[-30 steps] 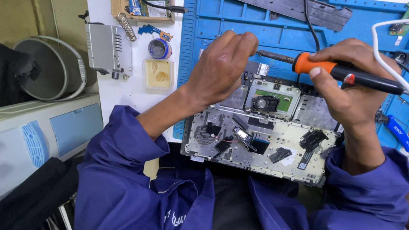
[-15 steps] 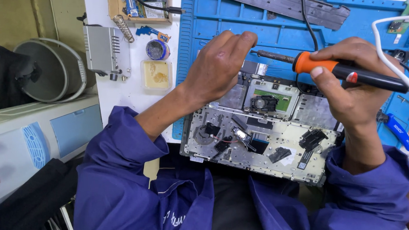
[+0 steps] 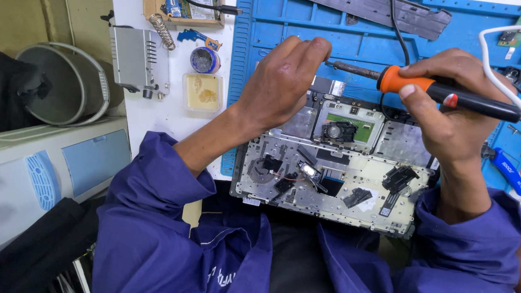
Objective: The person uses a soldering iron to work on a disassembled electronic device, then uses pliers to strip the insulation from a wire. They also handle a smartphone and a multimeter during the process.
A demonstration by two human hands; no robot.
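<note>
Gripping an orange-handled soldering iron point(image 3: 444, 96), the right hand point(image 3: 449, 114) is aiming its tip toward the left hand point(image 3: 284, 77), whose pinched fingers are hovering over the opened laptop chassis point(image 3: 329, 179). Whether anything is pinched there, I cannot tell; the chassis is lying stripped, work seemingly midway.

Bare blue mat point(image 3: 359, 33) lies open beyond the opened laptop chassis point(image 3: 335, 179), crossed only by a black cable point(image 3: 397, 29); left of the chassis, a flux tin point(image 3: 204, 59), sponge tray point(image 3: 202, 92) and grey metal box point(image 3: 139, 59) crowd the white counter point(image 3: 162, 119); right of it, a white cord point(image 3: 497, 80) and blue tool point(image 3: 507, 170) block passage.
</note>
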